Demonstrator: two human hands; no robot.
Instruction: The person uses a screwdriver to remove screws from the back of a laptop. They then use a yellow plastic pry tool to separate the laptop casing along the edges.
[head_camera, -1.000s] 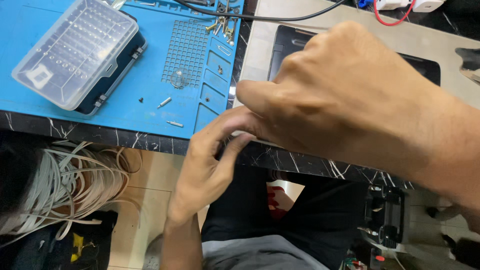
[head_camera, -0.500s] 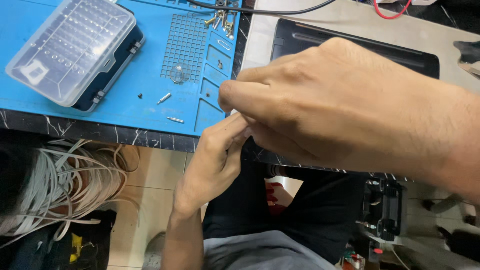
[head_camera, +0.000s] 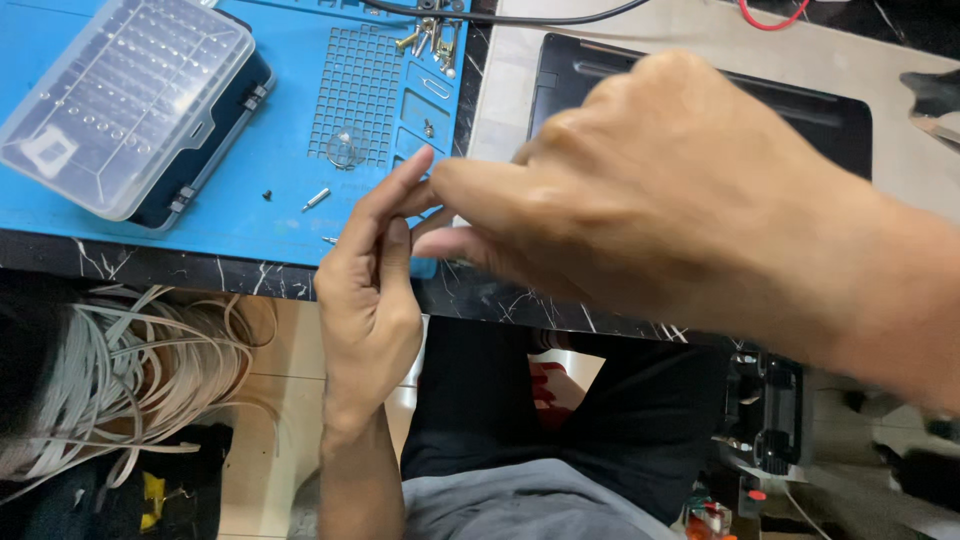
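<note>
The left hand (head_camera: 370, 290) and right hand (head_camera: 640, 200) meet at the front edge of the blue mat (head_camera: 250, 170), fingertips touching. The left fingers point toward one o'clock, held straight and close together; the right forefinger and thumb pinch toward them. Whether anything sits between the fingertips, I cannot tell. A small screw (head_camera: 316, 198) lies at ten o'clock from the fingertips, the clear case (head_camera: 125, 100) farther that way.
</note>
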